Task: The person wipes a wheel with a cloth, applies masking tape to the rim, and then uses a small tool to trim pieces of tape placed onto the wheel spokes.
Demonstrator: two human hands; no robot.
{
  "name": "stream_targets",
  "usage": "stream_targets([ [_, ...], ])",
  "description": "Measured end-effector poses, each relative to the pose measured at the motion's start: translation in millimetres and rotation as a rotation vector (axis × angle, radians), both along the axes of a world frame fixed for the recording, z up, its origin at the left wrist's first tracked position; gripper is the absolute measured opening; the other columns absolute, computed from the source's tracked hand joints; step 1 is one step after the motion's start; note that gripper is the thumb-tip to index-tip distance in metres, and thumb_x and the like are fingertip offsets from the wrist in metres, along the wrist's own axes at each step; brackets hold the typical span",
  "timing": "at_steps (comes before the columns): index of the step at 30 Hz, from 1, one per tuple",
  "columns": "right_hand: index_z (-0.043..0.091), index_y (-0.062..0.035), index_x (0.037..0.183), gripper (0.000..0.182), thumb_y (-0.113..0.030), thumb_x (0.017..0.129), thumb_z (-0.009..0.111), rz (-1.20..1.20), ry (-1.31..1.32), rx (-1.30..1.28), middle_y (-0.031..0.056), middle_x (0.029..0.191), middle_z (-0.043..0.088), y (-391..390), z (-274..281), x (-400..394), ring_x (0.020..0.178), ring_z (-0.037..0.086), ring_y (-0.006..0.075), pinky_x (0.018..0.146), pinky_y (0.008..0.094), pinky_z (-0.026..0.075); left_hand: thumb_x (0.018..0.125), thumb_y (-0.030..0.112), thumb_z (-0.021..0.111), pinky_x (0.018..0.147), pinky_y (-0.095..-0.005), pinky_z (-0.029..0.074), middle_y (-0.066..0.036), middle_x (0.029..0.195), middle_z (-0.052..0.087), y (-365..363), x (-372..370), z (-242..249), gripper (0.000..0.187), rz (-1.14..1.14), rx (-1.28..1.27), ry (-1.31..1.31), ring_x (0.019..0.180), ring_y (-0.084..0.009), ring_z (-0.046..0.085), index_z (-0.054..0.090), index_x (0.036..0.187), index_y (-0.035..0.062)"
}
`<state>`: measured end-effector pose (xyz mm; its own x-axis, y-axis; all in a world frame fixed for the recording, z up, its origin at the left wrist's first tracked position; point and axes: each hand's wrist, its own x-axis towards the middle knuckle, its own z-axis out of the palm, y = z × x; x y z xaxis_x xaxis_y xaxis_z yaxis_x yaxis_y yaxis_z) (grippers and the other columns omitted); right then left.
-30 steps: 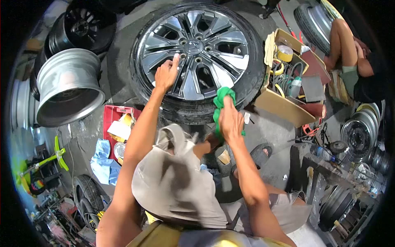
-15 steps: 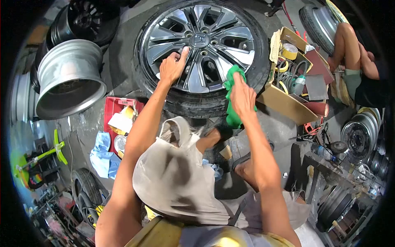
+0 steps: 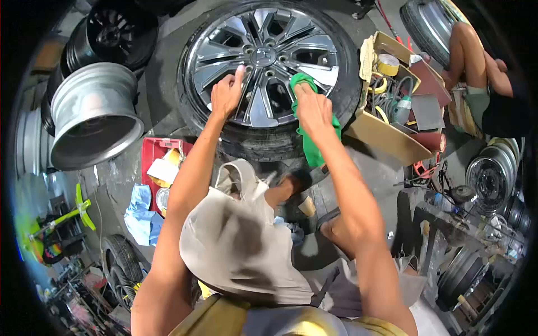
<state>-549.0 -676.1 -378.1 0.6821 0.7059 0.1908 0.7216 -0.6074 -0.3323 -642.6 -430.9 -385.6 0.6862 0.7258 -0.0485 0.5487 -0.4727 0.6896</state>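
An alloy wheel (image 3: 261,106) in a black tyre (image 3: 252,150) lies flat on the floor in front of me, its silver-and-black spokes facing up. My left hand (image 3: 226,96) rests on the lower left spokes, one finger stretched toward the centre cap (image 3: 263,56) and the others partly bent, holding nothing. In my right hand (image 3: 315,110) is a green cloth (image 3: 312,147), bunched under the fingers against the lower right spokes. Its loose end hangs over the tyre's near edge.
Right of the wheel stands a cardboard box (image 3: 386,134) of tape, cables and tools. A red bin (image 3: 152,150) and blue cloth (image 3: 143,215) lie left. Bare rims (image 3: 95,89) stack at far left. Another person's bent leg (image 3: 469,59) shows at upper right.
My right hand has moved the green cloth left and slightly upward, inward across the spokes. My left hand stays at the lower left spokes. The whole view has shifted slightly.
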Motion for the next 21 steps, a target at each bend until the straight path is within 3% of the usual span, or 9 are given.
stream_targets([
  [1, 0.061, -0.0071, 0.113, 0.024, -0.004, 0.091, 0.052, 0.045, -0.025, -0.024, 0.0143, 0.125, 0.066, 2.5, 1.6, 4.7, 0.080, 0.073, 0.0393, 0.069, 0.0498, 0.059, 0.101, 0.067, 0.047, 0.092, -0.0496, 0.049, -0.031, 0.101, 0.072, 6.1, 0.9, -4.2, 0.075, 0.014, -0.058, 0.024, 0.104, -0.0473, 0.068, 0.076, 0.099, -0.0021],
  [3, 0.060, -0.0066, 0.111, 0.020, -0.005, 0.092, 0.054, 0.038, -0.034, -0.059, 0.0152, 0.125, 0.066, -12.8, 1.9, -3.1, 0.079, 0.074, 0.0362, 0.068, 0.0466, 0.060, 0.104, 0.054, 0.053, 0.092, -0.0484, 0.049, -0.029, 0.102, 0.071, 8.5, 0.4, -15.9, 0.062, 0.012, 0.127, -0.178, 0.102, -0.0453, 0.066, 0.074, 0.102, -0.0042],
  [5, 0.060, -0.0076, 0.115, 0.023, -0.006, 0.093, 0.054, -0.055, 0.039, -0.120, 0.0123, 0.128, 0.065, -52.1, 17.4, -41.7, 0.078, 0.074, 0.0351, 0.067, 0.0482, 0.060, 0.102, 0.031, 0.064, 0.092, -0.0449, 0.047, -0.019, 0.104, 0.065, -7.5, -3.2, 2.4, 0.034, -0.172, 0.381, -0.385, 0.099, -0.0370, 0.061, 0.073, 0.110, -0.0008],
  [7, 0.063, -0.0074, 0.111, 0.019, -0.007, 0.092, 0.057, -0.106, 0.145, -0.240, 0.0127, 0.128, 0.065, -81.1, 26.3, -57.9, 0.080, 0.073, 0.0379, 0.070, 0.0499, 0.059, 0.099, 0.029, 0.067, 0.095, -0.0459, 0.046, -0.016, 0.114, 0.065, -34.7, -1.5, 20.1, 0.032, -0.329, 0.440, -0.367, 0.107, -0.0357, 0.059, 0.073, 0.114, 0.0019],
  [10, 0.066, -0.0055, 0.109, 0.018, -0.013, 0.094, 0.060, -0.074, 0.226, -0.062, 0.0144, 0.126, 0.063, -106.0, 37.8, -54.9, 0.083, 0.072, 0.0408, 0.072, 0.0507, 0.058, 0.098, 0.033, 0.066, 0.104, -0.0495, 0.042, -0.017, 0.130, 0.059, -84.8, 3.0, 28.0, 0.037, -0.617, 0.540, -0.304, 0.122, -0.0374, 0.054, 0.071, 0.123, 0.0063],
  [12, 0.070, -0.0042, 0.112, 0.024, -0.022, 0.098, 0.062, -0.208, 0.263, 0.280, 0.0151, 0.121, 0.063, -105.8, 34.9, -46.0, 0.085, 0.070, 0.0425, 0.073, 0.0514, 0.056, 0.101, 0.036, 0.062, 0.115, -0.0525, 0.036, -0.017, 0.148, 0.049, -106.3, 5.0, 21.6, 0.045, -0.746, 0.600, -0.173, 0.138, -0.0392, 0.044, 0.063, 0.140, 0.0127],
  [15, 0.069, -0.0053, 0.121, 0.031, -0.028, 0.102, 0.061, -0.234, 0.218, 0.258, 0.0155, 0.115, 0.062, -74.2, 21.7, -29.7, 0.083, 0.069, 0.0429, 0.073, 0.0524, 0.055, 0.103, 0.036, 0.060, 0.121, -0.0579, 0.029, -0.018, 0.159, 0.040, -117.5, 4.4, 6.5, 0.045, -0.768, 0.623, -0.109, 0.145, -0.0415, 0.038, 0.062, 0.142, 0.0145],
  [19, 0.067, -0.0051, 0.126, 0.033, -0.027, 0.102, 0.061, -0.156, 0.174, -0.049, 0.0125, 0.114, 0.062, -31.3, 17.9, -49.4, 0.075, 0.072, 0.0299, 0.065, 0.0426, 0.059, 0.103, 0.033, 0.060, 0.121, -0.0589, 0.028, -0.017, 0.161, 0.037, -105.0, 1.4, 10.4, 0.044, -0.739, 0.631, -0.048, 0.146, -0.0418, 0.036, 0.061, 0.144, 0.0159],
  [21, 0.066, -0.0063, 0.129, 0.034, -0.025, 0.101, 0.063, -0.066, 0.032, 0.115, 0.0123, 0.118, 0.062, -35.8, 4.7, -71.8, 0.072, 0.072, 0.0284, 0.063, 0.0429, 0.060, 0.103, 0.030, 0.059, 0.122, -0.0591, 0.027, -0.017, 0.163, 0.035, -100.1, -2.1, 10.0, 0.044, -0.780, 0.616, -0.060, 0.147, -0.0421, 0.035, 0.060, 0.146, 0.0173],
])
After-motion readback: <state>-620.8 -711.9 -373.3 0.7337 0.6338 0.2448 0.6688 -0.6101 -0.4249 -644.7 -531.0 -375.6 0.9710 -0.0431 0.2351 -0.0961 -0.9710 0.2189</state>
